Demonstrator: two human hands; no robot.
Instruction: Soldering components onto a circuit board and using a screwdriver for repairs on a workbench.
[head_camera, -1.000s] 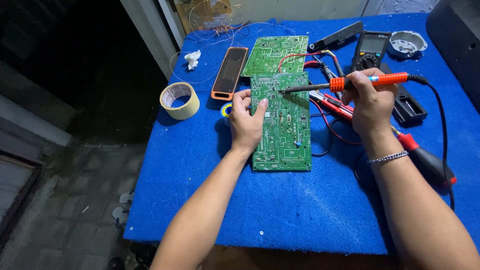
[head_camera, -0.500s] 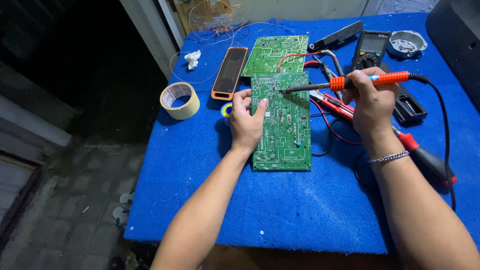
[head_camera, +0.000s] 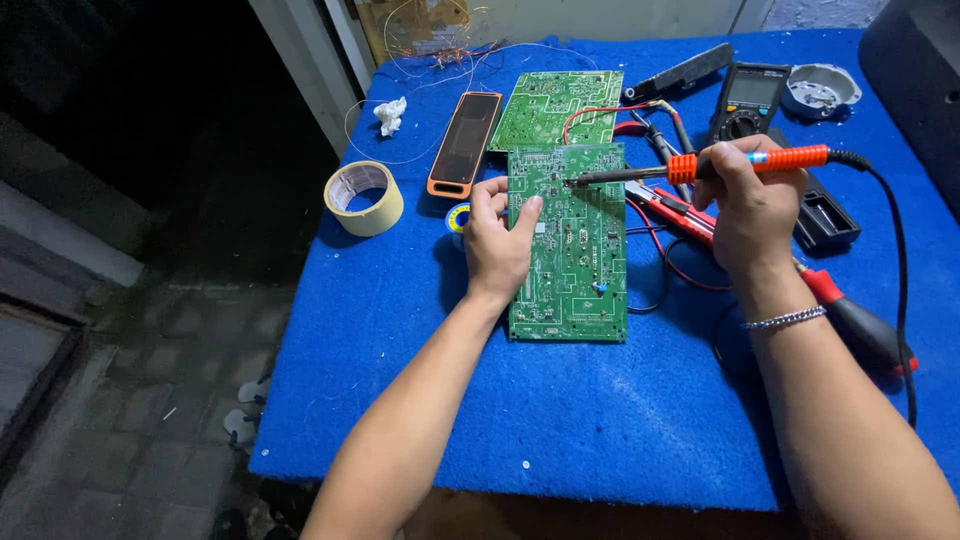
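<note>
A green circuit board (head_camera: 580, 270) lies track side up in the middle of the blue table (head_camera: 560, 430). My left hand (head_camera: 497, 240) rests on the board's left edge, fingers spread over it. My right hand (head_camera: 748, 212) grips an orange-handled soldering iron (head_camera: 760, 162) like a pen. Its metal tip touches the board near the upper middle, just right of my left fingertips. A black cord runs from the iron's handle off to the right.
A second green board (head_camera: 560, 105) lies behind the first. To the left are an orange-rimmed phone (head_camera: 464, 143), a tape roll (head_camera: 365, 197) and a small solder spool (head_camera: 458, 217). A multimeter (head_camera: 748, 100), red pliers (head_camera: 680, 212) and a red-handled screwdriver (head_camera: 860, 325) lie to the right.
</note>
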